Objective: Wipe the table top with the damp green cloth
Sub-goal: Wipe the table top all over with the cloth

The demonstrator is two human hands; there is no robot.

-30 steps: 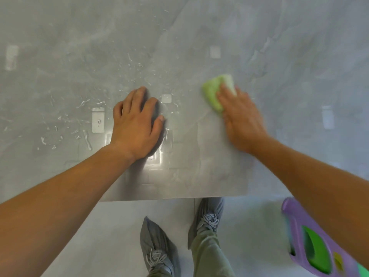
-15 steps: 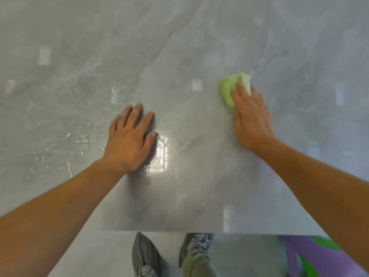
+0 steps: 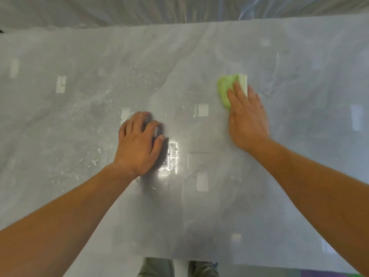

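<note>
The grey marble-look table top [image 3: 199,216] fills most of the head view. A folded light green cloth [image 3: 225,88] lies flat on it at centre right, and my right hand [image 3: 246,118] presses down on the cloth with fingers spread over its near half. My left hand [image 3: 139,144] rests on the table at the centre, fingers slightly curled and holding nothing. Water droplets and streaks [image 3: 95,156] cover the table left of and beyond my left hand. The surface under and right of my right arm looks smooth.
The table's far edge [image 3: 179,25] meets a pale draped sheet [image 3: 139,11]. At the near edge [image 3: 179,258], my legs [image 3: 155,268] show below. A purple and green object [image 3: 319,273] peeks in at the bottom right.
My right hand has pushed the cloth farther away and to the right across the table. My view has tilted up, so the far edge shows and my feet have dropped out of view.
</note>
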